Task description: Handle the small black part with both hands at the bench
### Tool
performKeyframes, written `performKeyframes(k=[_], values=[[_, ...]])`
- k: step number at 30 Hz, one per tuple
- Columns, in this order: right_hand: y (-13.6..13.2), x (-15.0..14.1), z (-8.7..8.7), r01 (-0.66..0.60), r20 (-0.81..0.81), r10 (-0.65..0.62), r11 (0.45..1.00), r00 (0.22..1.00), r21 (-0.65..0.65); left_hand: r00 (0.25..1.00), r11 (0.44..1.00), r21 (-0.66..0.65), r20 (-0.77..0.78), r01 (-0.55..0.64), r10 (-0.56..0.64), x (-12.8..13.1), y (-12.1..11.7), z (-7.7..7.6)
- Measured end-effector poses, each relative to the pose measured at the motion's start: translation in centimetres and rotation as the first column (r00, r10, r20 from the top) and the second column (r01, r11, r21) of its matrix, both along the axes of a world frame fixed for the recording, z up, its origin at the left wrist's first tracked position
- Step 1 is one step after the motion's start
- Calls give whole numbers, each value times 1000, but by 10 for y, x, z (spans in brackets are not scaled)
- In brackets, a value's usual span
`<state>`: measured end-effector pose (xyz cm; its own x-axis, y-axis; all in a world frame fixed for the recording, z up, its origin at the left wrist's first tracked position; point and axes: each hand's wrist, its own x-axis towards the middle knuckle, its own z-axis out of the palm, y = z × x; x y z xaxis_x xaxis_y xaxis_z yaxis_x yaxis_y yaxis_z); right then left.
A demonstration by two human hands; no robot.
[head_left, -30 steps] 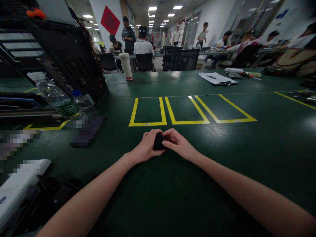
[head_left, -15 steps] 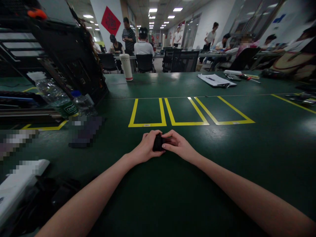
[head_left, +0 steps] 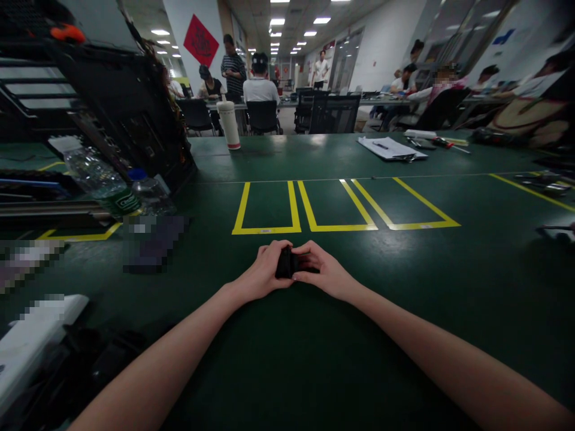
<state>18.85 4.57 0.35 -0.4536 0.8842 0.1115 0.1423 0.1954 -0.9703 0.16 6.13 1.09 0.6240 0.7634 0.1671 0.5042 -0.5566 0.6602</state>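
Observation:
A small black blocky object (head_left: 284, 263) is held low over the green table (head_left: 287, 359), in front of the yellow tape frames. My left hand (head_left: 265, 270) wraps its left side, with fingers on top and the thumb below. From the right, my right hand (head_left: 322, 269) pinches the object's right end, thumb and fingers curved round it. The object is dark, and fingers cover part of it, so its exact kind does not show.
Yellow tape frames (head_left: 336, 228) mark the table ahead. On the left are a black computer-like chassis (head_left: 135, 120), plastic bottles (head_left: 150, 194) and a white object (head_left: 45, 323). A white cup (head_left: 229, 127) and a clipboard (head_left: 390, 148) stand farther back. People sit beyond.
My hands stay together on the black object, the right-hand fingers slightly shifted at its end. The view has moved slightly, bringing a dark item in at the right edge.

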Motion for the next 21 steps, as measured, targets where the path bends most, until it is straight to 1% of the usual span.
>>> performKeyframes(k=[2,5,8,11,14,18,21], values=[[0,1,0,-14,-6,14,1000,1000,-2,1000,1000,-2,4,-3,3,0,0,-1],[-1,1,2,-27,-50,24,998,998,-49,1000,1000,10,7,-5,5,1,0,-1],[-1,-1,2,5,-88,-10,998,996,-65,1000,1000,31,3,6,-6,1,0,1],[-1,-2,2,38,-66,-42,998,997,-55,1000,1000,21,1,7,-7,2,-1,2],[0,-1,2,7,-31,-9,998,999,-62,1000,1000,5,2,-10,10,2,-1,1],[1,2,3,-68,-58,64,995,996,-74,1000,1000,8,-5,-23,23,2,-1,0],[1,2,3,-68,-72,62,993,996,-95,1000,1000,17,-4,-16,17,2,-1,0]])
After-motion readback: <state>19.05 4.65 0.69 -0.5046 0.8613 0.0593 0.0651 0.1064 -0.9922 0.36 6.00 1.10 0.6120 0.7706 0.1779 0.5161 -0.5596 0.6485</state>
